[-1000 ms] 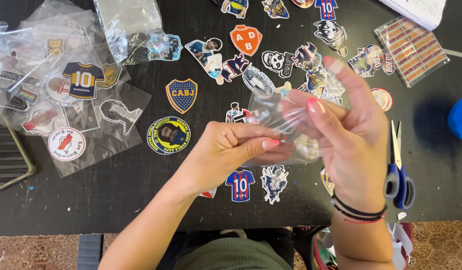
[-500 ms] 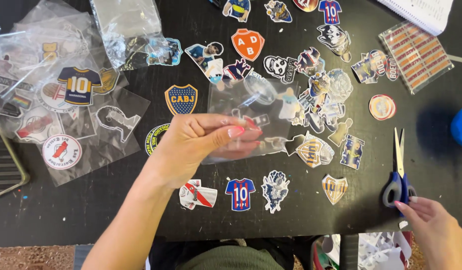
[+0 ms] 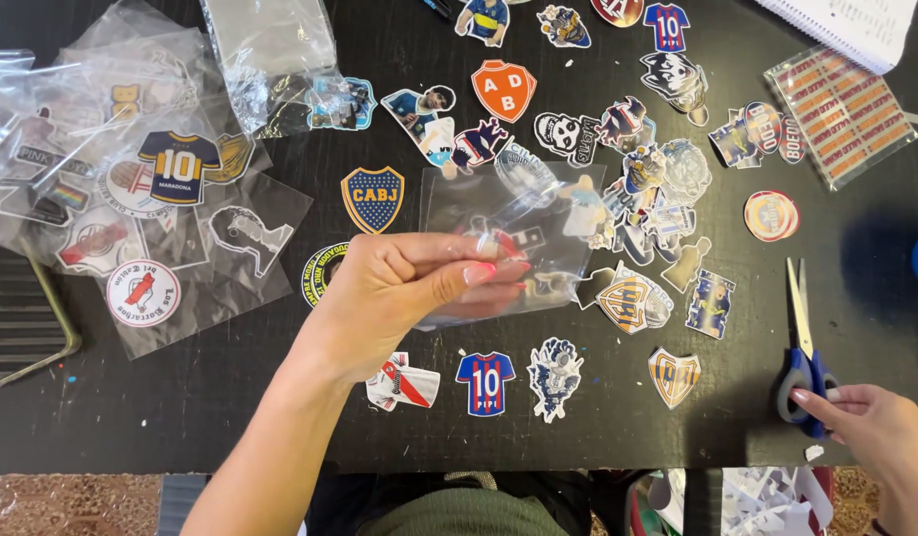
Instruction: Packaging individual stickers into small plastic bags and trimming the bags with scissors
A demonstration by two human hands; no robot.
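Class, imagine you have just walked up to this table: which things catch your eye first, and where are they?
At the centre, the left hand pinches a clear plastic sleeve above the black table, which is strewn with colourful die-cut stickers. At lower right, the right hand touches the blue-handled scissors. At upper left lies a heap of bagged stickers.

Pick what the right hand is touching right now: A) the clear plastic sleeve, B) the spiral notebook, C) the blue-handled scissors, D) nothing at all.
C: the right hand has its fingertips on the handle of the blue-handled scissors lying on the black table, while the left hand alone holds the clear plastic sleeve above the stickers.
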